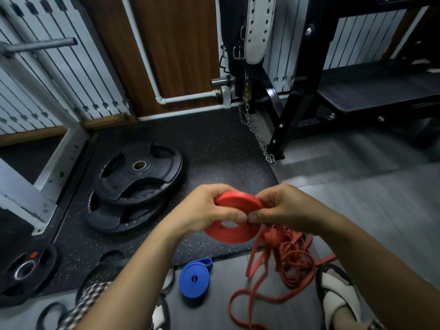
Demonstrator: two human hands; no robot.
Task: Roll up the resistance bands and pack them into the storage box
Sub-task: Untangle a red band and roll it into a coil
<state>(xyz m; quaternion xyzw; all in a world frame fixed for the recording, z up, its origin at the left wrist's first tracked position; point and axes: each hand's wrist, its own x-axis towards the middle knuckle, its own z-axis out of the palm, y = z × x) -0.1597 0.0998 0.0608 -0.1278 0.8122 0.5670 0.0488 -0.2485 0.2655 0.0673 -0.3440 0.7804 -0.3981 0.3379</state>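
Note:
A red resistance band, wound into a flat coil (234, 232), is held above the floor in the middle of the view. My left hand (207, 210) grips the coil's left side, thumb on top. My right hand (283, 206) pinches its right edge, where the loose red tail (266, 256) drops to the floor. More red bands (295, 265) lie tangled on the floor below. A blue band rolled into a coil (194, 279) lies on the floor nearer to me. No storage box is in view.
Two black weight plates (135, 186) are stacked on the rubber mat at left, another plate (23, 272) at the lower left. A black bench frame (357, 103) and hanging chain (257, 134) stand behind. Black bands (164, 310) and my sandalled foot (338, 296) are at the bottom.

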